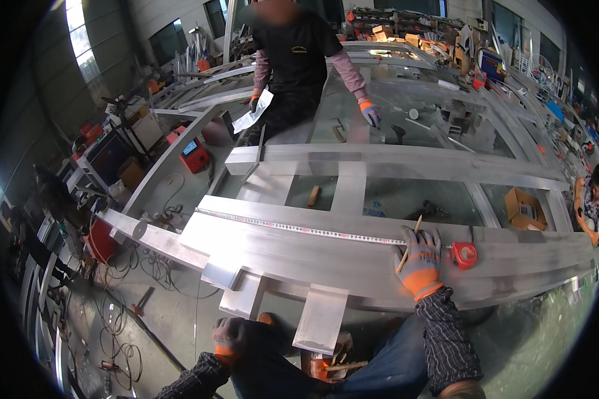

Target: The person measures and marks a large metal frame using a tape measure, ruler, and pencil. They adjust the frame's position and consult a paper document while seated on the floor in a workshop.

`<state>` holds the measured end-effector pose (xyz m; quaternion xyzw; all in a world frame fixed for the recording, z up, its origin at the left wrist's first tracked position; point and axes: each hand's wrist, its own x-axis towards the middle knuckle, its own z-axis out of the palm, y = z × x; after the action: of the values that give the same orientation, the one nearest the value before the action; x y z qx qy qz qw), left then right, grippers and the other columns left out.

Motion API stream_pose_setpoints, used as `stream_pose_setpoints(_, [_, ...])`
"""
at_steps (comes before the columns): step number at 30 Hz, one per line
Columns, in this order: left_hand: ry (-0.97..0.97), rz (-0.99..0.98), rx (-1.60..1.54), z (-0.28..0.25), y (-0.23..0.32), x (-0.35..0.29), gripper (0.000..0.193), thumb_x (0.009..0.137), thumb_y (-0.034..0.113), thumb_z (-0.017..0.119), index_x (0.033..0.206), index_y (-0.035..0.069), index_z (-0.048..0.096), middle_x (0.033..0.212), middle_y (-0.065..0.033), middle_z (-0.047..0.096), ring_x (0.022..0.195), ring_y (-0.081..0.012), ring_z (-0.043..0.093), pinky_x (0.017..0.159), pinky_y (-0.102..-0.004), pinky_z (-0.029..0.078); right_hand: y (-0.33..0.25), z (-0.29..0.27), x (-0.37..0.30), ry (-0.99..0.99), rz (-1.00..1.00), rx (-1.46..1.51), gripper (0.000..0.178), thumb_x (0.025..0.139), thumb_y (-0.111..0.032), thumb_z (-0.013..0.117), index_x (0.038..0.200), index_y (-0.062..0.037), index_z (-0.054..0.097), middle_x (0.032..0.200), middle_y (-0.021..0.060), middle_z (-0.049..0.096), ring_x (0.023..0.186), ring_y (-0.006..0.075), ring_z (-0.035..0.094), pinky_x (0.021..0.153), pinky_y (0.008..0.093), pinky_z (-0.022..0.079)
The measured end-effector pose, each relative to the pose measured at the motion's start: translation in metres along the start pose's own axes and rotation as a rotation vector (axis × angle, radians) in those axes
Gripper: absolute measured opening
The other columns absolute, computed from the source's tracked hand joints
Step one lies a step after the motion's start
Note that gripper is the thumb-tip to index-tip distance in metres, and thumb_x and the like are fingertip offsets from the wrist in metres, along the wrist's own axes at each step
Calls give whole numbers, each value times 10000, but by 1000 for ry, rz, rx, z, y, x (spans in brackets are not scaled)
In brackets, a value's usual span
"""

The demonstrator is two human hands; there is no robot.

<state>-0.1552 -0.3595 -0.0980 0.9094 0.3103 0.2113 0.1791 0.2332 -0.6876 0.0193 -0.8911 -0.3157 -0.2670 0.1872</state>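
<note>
My right hand, in a grey and orange glove, is closed around a pencil that points up past the fingers. It rests on a flat silver metal profile. A tape measure's blade lies extended along the profile and passes under that hand. Just right of it sits the tape's red case. My left hand, gloved the same way, rests by my left knee with its fingers curled and nothing visible in them.
Short metal pieces stick out toward me. Across the frame stands a co-worker holding a paper sheet. A long beam crosses beyond the profile. A cardboard box lies right, a red machine left, and cables cover the floor.
</note>
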Motion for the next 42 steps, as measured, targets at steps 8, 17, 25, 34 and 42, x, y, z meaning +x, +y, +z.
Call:
stream_pose_setpoints(8, [25,26,-8,-1,3,2,146,892,237,739,971,116,718,949,-137,715,991,-402,620,861,-514,490,0,1,0,6,5,-26,500,912,-370,670,1337,-110,629,1039,181,727,1067,384,635,1180,563,306])
stream_pose_setpoints(17, [32,43,4,-2,6,2,156,882,247,754,966,121,720,942,-128,716,979,-397,625,846,-511,496,0,2,-1,-14,15,-15,504,917,-371,670,1351,-119,620,1101,184,718,1105,382,620,1190,565,287])
stream_pose_setpoints(25, [49,54,22,-2,9,3,146,856,217,783,929,107,721,913,-126,702,937,-376,627,823,-497,477,1,1,-2,-23,17,-18,515,899,-357,686,1346,-111,619,1114,180,715,1125,374,607,1194,563,276])
stream_pose_setpoints(34, [13,4,28,-3,10,2,178,877,278,763,979,134,735,979,-120,729,1018,-396,633,892,-513,488,0,1,0,-21,16,1,506,893,-347,681,1334,-104,623,1101,178,720,1101,376,621,1194,559,280])
stream_pose_setpoints(42, [-5,-13,41,-4,13,3,181,876,287,763,970,136,733,983,-121,731,1022,-394,633,896,-510,488,1,3,-1,-20,9,-17,508,895,-344,681,1337,-99,621,1101,178,720,1109,375,618,1191,557,287])
